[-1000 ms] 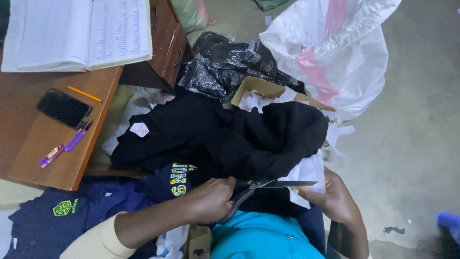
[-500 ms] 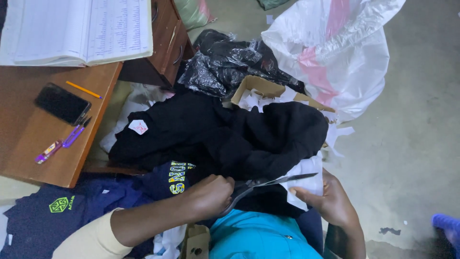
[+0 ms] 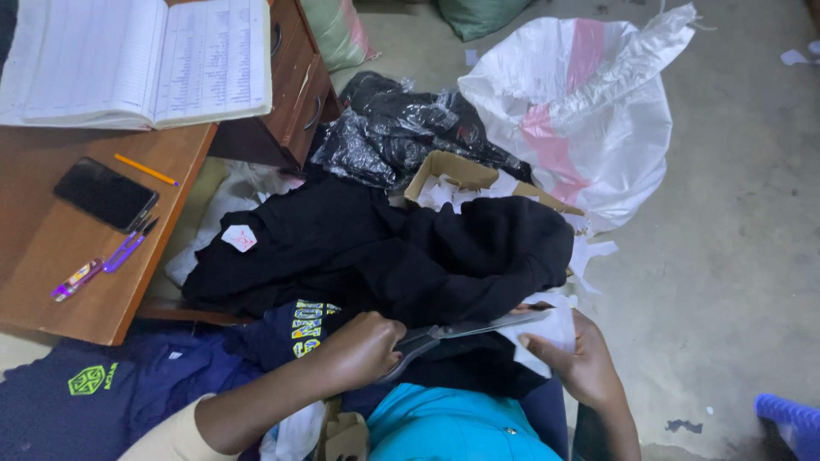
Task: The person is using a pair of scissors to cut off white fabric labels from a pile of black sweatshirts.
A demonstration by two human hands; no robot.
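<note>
My left hand (image 3: 363, 348) grips the handles of grey metal scissors (image 3: 478, 328), whose blades point right over a white sheet (image 3: 557, 331). My right hand (image 3: 579, 367) holds that white sheet from below, thumb on its left edge. Both hands sit just below a heap of black garments (image 3: 401, 252) with a small white tag (image 3: 239, 237) on its left part. A navy garment with yellow lettering (image 3: 299, 329) lies under my left wrist.
A wooden desk (image 3: 60, 256) at left carries an open ledger (image 3: 137, 60), a black phone (image 3: 104, 194), an orange pencil and purple pens. Beyond the heap are a cardboard box (image 3: 465, 173), a black plastic bag (image 3: 397, 128) and a white-pink sack (image 3: 589, 111) on the concrete floor.
The scissor blades have tilted up slightly at the tip over the white sheet. My hands have hardly shifted.
</note>
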